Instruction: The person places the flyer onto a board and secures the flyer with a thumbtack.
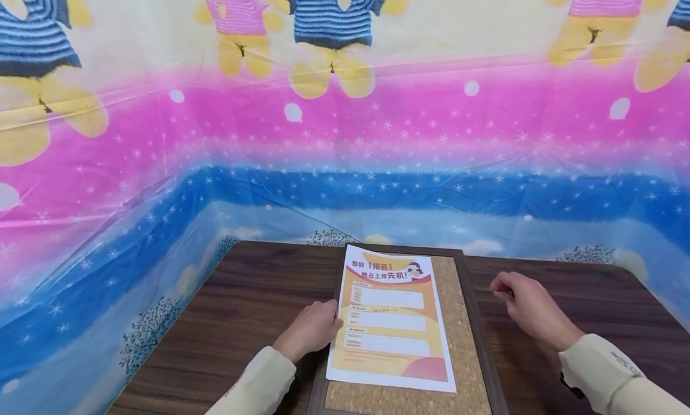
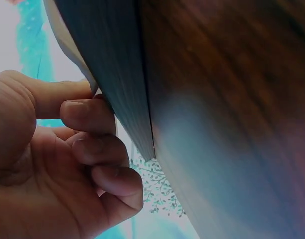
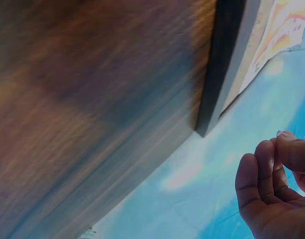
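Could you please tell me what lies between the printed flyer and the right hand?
In the head view, from flyer to right hand come exposed cork, the board's dark frame, then wood-grain tabletop.

With twelve o'clock straight ahead of the person, a brown rectangular corkboard in a dark wooden frame (image 1: 469,349) lies near the middle of a dark brown wood-grain table (image 1: 259,295), its twelve o'clock edge at the table's far edge. On it, a white-bordered, orange-and-yellow printed paper sheet (image 1: 390,352) sits toward ten o'clock, covering part of the nine o'clock frame; bare cork lies at three and six o'clock. The person's left hand (image 1: 309,330) pinches the sheet's edge at nine o'clock. The right hand (image 1: 530,307) is at three o'clock, apart from the board. A pink-and-blue patterned fabric curtain (image 1: 431,115) hangs beyond the table, from ten to two o'clock.
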`<state>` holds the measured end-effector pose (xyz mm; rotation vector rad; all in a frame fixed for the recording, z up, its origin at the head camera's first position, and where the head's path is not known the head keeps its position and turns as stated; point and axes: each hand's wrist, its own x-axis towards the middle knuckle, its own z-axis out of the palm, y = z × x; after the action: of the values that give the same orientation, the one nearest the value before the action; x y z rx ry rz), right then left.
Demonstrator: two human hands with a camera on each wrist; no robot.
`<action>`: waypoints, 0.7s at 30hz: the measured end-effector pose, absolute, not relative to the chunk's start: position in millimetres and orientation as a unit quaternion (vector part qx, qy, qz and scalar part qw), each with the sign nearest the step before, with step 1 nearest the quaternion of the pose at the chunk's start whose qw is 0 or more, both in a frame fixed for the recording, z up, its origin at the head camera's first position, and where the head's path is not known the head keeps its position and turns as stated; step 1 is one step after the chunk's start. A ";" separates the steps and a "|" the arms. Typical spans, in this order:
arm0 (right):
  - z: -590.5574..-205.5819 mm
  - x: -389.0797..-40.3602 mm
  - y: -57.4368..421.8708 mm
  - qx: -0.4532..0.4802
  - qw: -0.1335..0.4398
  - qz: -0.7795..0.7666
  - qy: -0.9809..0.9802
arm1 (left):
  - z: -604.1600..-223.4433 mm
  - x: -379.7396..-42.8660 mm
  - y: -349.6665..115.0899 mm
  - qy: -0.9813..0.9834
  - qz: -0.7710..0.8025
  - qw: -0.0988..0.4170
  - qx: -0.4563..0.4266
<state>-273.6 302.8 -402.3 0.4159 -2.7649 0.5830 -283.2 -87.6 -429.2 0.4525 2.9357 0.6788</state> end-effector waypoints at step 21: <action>-382.2 -315.9 256.2 0.191 0.140 0.194 -0.952 | -426.0 -279.5 -70.8 0.971 0.126 0.059 0.195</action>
<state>-315.9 256.2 -382.2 0.5507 -2.7514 0.5603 -279.5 -70.8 -426.0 0.5896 2.9406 0.3829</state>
